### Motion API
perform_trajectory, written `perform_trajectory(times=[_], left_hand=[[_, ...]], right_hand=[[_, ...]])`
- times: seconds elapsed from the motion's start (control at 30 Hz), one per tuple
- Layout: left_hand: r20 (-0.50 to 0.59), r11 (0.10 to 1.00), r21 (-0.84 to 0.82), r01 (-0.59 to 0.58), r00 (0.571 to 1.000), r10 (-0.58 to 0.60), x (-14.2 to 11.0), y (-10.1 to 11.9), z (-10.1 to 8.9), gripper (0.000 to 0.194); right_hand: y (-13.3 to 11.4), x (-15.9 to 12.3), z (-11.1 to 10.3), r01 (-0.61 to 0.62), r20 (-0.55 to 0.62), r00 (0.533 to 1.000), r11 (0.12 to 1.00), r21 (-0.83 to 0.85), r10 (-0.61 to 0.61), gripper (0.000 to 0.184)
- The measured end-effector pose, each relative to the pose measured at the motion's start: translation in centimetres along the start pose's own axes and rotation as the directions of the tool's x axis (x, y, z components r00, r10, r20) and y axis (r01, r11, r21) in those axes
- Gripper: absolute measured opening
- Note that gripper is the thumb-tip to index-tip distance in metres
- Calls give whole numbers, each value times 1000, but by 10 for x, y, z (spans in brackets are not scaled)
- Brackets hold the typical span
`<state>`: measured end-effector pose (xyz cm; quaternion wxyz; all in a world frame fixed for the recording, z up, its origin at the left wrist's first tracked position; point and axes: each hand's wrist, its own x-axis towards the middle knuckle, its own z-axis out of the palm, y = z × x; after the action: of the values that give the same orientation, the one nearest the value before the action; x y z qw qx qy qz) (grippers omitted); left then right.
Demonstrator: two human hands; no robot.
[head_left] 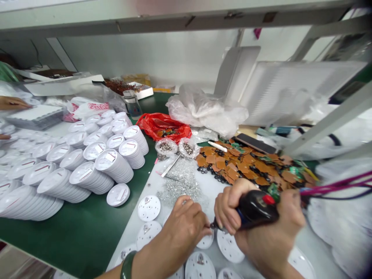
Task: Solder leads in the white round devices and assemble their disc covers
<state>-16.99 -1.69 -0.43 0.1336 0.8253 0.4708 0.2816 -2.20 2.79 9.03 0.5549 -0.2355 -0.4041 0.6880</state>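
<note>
My right hand (pixel 261 228) is wrapped around a black electric screwdriver (pixel 257 209) with a red button, its bit pointing left. At the tip of that bit my left hand (pixel 186 224) has its fingers pinched together; whatever lies between them is too small or hidden to make out. Below both hands, round white plastic discs with holes (pixel 229 246) lie spread on a pale board (pixel 128 232); some carry a small metal piece. Just beyond my left hand is a heap of small silvery screws (pixel 184 182), with a tweezer-like metal tool (pixel 171 166) at its edge.
Brown circuit boards (pixel 241 162) with black parts are piled behind the screwdriver. Stacks of white discs (pixel 87 176) fill the left. Two small bags of metal parts (pixel 165 147) and a red bag (pixel 165 128) sit at centre. Another person's hand (pixel 13 102) shows far left; a shelf beam crosses overhead.
</note>
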Motion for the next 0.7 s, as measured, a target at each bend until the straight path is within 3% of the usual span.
perform_trajectory(times=[0.1,0.17,0.33,0.5,0.7], left_hand=[[-79,999,41,-6,997,9,-13,2,-2,10],[-144,988,154,-22,989,45,-25,6,0,6],[-150,914,399,-77,978,148,-49,18,19,29],[-132,910,409,-64,983,128,-52,19,33,36],[-121,905,423,-49,987,110,-50,20,35,33]], right_hand=[[2,-1,3,-1,8,1000,1000,-9,1,65],[5,-1,3,11,9,1000,1000,-27,-10,65],[23,-3,-1,-11,6,1000,1000,-20,11,68],[48,-10,0,-114,67,991,993,-15,115,66],[62,-13,-4,-171,104,979,984,-55,176,66]])
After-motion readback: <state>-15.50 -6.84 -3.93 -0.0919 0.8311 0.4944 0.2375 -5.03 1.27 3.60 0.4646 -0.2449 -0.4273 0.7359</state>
